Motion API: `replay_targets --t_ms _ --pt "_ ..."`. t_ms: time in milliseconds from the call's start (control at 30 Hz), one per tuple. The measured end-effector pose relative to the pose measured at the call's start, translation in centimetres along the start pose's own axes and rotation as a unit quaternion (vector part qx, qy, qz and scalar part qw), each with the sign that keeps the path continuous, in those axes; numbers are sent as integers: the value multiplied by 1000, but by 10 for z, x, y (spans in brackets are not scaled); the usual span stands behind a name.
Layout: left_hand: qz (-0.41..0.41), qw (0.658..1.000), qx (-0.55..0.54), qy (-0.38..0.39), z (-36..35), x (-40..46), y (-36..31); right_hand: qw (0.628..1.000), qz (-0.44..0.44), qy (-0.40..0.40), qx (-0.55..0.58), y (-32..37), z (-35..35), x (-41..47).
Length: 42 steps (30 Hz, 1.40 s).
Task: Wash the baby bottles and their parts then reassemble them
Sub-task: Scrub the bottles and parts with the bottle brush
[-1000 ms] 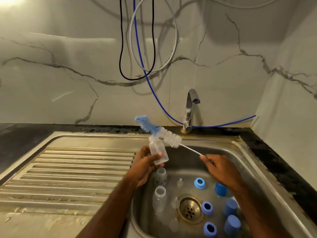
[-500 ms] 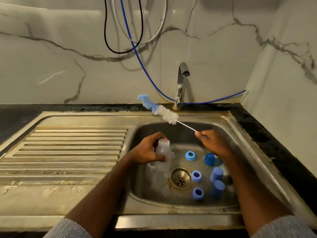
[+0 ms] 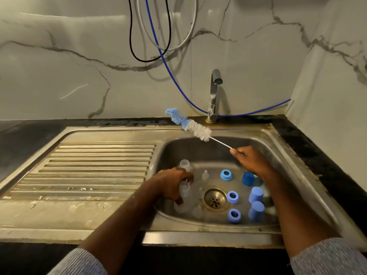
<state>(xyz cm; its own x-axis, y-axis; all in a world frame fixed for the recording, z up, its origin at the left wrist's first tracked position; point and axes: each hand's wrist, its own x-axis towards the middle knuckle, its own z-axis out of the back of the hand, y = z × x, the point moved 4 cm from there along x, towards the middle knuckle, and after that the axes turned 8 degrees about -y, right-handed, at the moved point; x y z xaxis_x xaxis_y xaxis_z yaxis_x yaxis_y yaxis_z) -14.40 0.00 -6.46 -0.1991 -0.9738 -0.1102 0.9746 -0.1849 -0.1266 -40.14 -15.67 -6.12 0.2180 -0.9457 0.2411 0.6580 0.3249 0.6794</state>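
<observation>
Lowered since a second ago, my left hand (image 3: pixel 174 184) now sits down in the sink basin (image 3: pixel 264 147), fingers curled round a clear baby bottle (image 3: pixel 185 192) among the other bottles. My right hand (image 3: pixel 251 160) still pinches the bottle brush (image 3: pixel 190 125) handle, bristles raised outside any bottle, so I judge scrubbing is paused; blue collar rings (image 3: pixel 226 174) and caps (image 3: pixel 256 194) wait by the drain (image 3: pixel 214 199).

Basin floor (image 3: pixel 216 175) crowded with blue rings (image 3: pixel 225 174) and caps (image 3: pixel 256 192) right of drain; ribbed drainboard (image 3: pixel 95 167) lay unobstructed.
</observation>
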Motion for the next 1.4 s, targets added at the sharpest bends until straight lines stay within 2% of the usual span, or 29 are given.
replay_targets --t_ms 100,300,567,733,833,900,967,1067,1200,1300,1400 --pt "-16 997 65 26 -12 1 -2 1000 -6 -8 -3 -4 4 -1" --pt "-42 988 147 27 -19 -3 -6 1000 -13 7 -13 1 4 -7" --pt "-59 978 197 18 -18 -4 -12 1000 -11 19 -16 8 6 -13" --pt "-32 989 143 25 -18 -2 -6 1000 -11 19 -14 9 6 -13" --pt "2 997 72 -14 -9 0 -3 1000 -12 22 -7 10 6 -13" --pt "0 998 38 -50 -2 3 -6 1000 -7 22 -3 11 5 -12" --pt "-16 998 24 -53 2 9 -15 1000 -2 24 -1 11 4 -11" --pt "-74 996 45 -3 -3 22 -38 999 -1 33 -6 13 1 -10" --pt "-143 975 153 71 -18 42 -62 999 -8 40 -10 11 1 -9" --pt "-165 952 228 118 -32 51 -69 999 -14 40 -4 11 2 -7" --pt "-175 943 248 136 -44 55 -73 999 -14 39 -3 11 2 -3"
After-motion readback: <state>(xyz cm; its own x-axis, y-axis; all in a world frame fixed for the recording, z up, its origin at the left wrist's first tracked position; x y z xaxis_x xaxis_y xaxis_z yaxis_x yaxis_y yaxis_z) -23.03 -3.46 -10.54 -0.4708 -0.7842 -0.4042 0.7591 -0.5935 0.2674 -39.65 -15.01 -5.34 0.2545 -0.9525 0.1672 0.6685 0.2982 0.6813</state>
